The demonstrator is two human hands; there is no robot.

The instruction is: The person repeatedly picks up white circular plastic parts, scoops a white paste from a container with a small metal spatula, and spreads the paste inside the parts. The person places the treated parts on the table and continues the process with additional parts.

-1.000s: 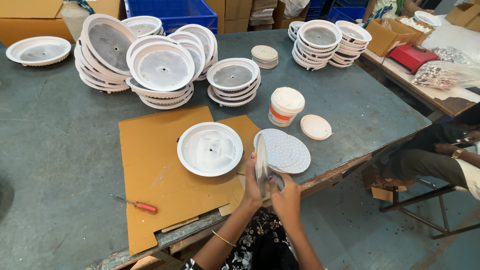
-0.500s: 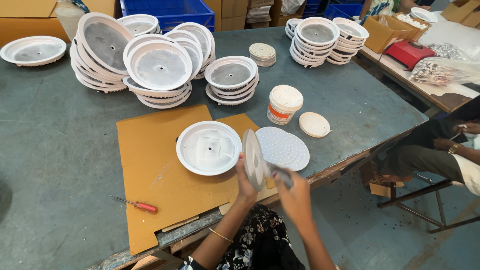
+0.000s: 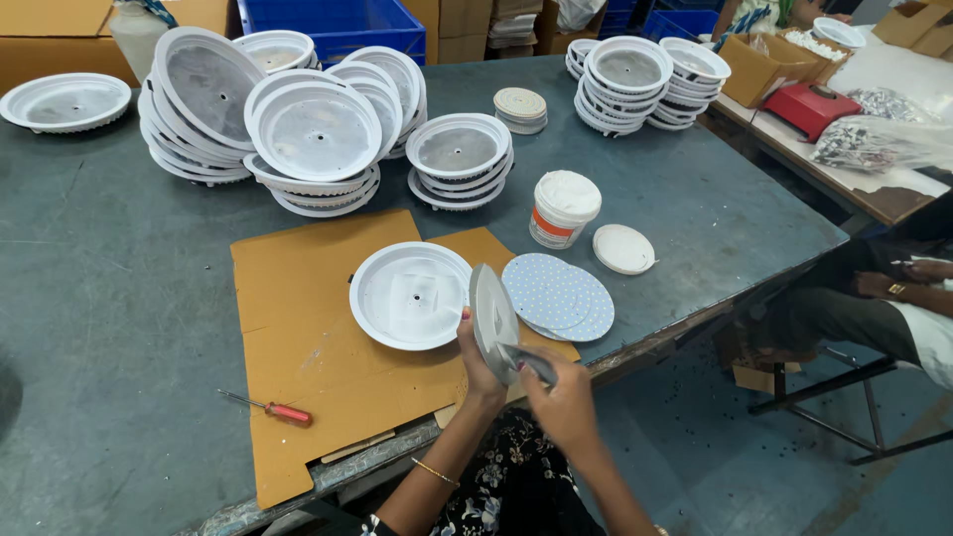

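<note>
Left hand [image 3: 478, 349] grips a thin round grey disc [image 3: 493, 320] on edge, tilted, just above the brown cardboard sheet [image 3: 298, 328]. Right hand [image 3: 561, 397] pinches a small flat scraper [image 3: 529, 362] against the disc's face. White plastic round housing [image 3: 410, 295] lies just left.

left hand [image 3: 478, 359] gripping, right hand [image 3: 562, 397] closed alongside

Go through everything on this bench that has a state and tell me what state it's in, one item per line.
Grey disc: held on edge in the left hand.
Right hand: works a small tool against the disc.
White housing: open side up, on the cardboard.
Dotted round boards: stacked flat.
White tub: upright, lid off.
Tub lid: flat beside it.
Screwdriver: lying untouched.
</note>
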